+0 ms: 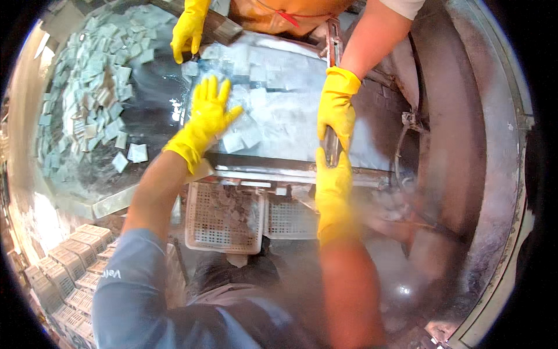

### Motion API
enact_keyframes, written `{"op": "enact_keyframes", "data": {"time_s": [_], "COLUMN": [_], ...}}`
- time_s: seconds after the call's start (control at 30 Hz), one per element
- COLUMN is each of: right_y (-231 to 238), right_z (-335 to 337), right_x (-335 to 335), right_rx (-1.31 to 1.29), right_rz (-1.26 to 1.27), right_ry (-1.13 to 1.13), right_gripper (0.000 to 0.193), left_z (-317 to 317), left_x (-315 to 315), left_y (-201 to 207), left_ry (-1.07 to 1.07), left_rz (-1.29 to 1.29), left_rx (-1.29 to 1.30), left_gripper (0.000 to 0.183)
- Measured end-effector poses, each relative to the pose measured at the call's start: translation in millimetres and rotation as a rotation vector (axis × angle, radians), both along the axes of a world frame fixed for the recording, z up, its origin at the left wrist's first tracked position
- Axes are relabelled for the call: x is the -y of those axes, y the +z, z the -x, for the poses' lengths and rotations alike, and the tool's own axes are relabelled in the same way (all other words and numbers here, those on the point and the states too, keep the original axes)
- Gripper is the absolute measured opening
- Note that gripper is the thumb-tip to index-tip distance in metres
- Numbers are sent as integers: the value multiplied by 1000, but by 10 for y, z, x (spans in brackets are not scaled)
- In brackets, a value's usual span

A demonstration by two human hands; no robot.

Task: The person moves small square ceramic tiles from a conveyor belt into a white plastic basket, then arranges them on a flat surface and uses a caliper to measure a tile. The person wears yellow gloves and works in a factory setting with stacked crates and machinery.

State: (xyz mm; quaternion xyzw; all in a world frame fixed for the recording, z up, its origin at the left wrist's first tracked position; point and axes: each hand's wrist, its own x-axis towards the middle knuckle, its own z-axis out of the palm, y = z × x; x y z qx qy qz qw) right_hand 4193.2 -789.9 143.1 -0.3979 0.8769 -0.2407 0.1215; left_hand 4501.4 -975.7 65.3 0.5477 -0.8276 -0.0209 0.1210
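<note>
My left hand (210, 113), in a yellow rubber glove, is open with spread fingers over thin pale square tiles (247, 131) on the wet work surface. Whether its palm presses on them is hidden. My right hand (333, 189), gloved the same, is closed on the near end of a narrow metal bar (331, 145) lying across the surface. Opposite me, a co-worker's gloved hand (337, 110) grips that bar just beyond mine. The co-worker's other gloved hand (189, 35) is at the far left edge of the tiles.
A heap of loose square tiles (96, 93) covers the left side. Below the near edge stand two white perforated baskets (224, 244), one holding broken pieces. Stacked pale crates (72, 256) are at lower left. A curved wall (494, 145) and a hose (400, 139) are on the right.
</note>
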Motion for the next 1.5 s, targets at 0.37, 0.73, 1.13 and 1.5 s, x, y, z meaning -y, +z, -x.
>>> {"op": "enact_keyframes", "data": {"time_s": [0.37, 0.73, 1.13, 1.5], "right_y": [-109, -48, -19, -104], "right_z": [48, -16, 17, -4], "right_x": [9, -36, -21, -2], "right_rx": [27, -41, 48, -69], "right_rz": [12, -7, 12, 12], "right_ry": [-13, -23, -11, -24], "right_gripper": [68, 67, 65, 68], "left_z": [-1566, -1308, -932, -1968], "left_x": [-907, -398, -299, -698], "left_y": [602, 231, 111, 197], "left_ry": [210, 473, 104, 365], "left_rz": [120, -56, -5, 110], "left_rx": [-113, 105, 30, 116], "left_gripper": [79, 83, 76, 79]}}
